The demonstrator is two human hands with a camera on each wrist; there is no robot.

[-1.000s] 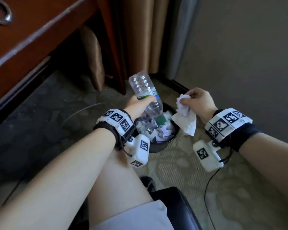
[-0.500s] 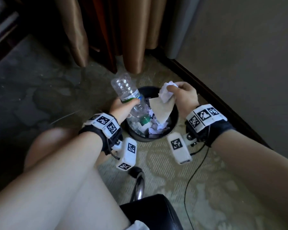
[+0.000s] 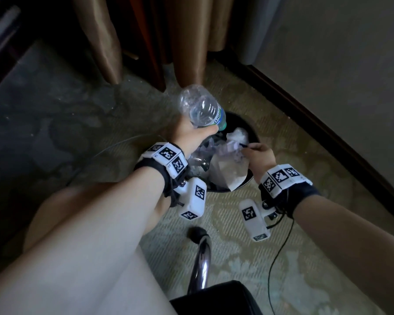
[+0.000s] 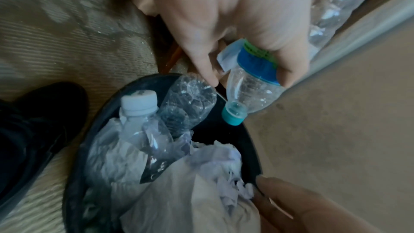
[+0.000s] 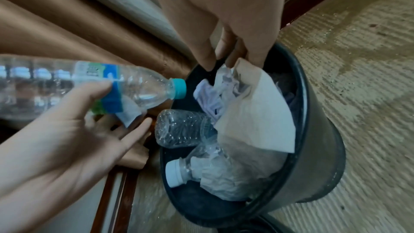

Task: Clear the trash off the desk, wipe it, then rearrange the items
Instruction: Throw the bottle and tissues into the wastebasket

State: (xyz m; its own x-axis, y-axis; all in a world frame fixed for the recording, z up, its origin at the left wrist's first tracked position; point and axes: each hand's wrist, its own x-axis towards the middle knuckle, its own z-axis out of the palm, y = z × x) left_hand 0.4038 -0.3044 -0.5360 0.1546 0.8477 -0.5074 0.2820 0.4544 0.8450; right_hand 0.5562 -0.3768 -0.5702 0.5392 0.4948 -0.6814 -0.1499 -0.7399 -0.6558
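Clear, crinkled plastic fills our left hand [image 3: 192,135]: the empty water bottle [image 3: 200,109] with its teal cap [image 5: 179,88] tipped down towards the black trash bin [image 3: 250,133]. In the right wrist view we see the thumb [image 5: 89,95] laid over the blue and green label, the other fingers loosely spread beneath, so the bottle is cradled in a light grasp. The cap hangs just above the bin's rim on the curtain side; the bottle touches nothing inside.

Our right hand [image 3: 258,156] sits at the opposite rim, fingers [image 5: 257,56] pointing down and closed on the top edge of a white paper napkin [image 5: 257,112]. The napkin drapes over the heap in the bin and reaches the near rim.

In the bin we make out a crushed clear bottle [image 5: 179,128], another bottle with a white cap [image 5: 174,173] wrapped partly in crumpled tissue, and more balled-up tissue [image 4: 219,162] packed near the top.

The bin stands on patterned carpet [image 3: 237,258] close to the foot of tan curtains [image 3: 105,42] and a dark skirting board [image 3: 328,128]. A black cable [image 3: 275,258] trails from the right wrist band over the floor, and a chrome chair leg [image 3: 201,258] with a black seat edge shows below. A dark shoe [image 4: 40,112] is beside the bin in the left wrist view.
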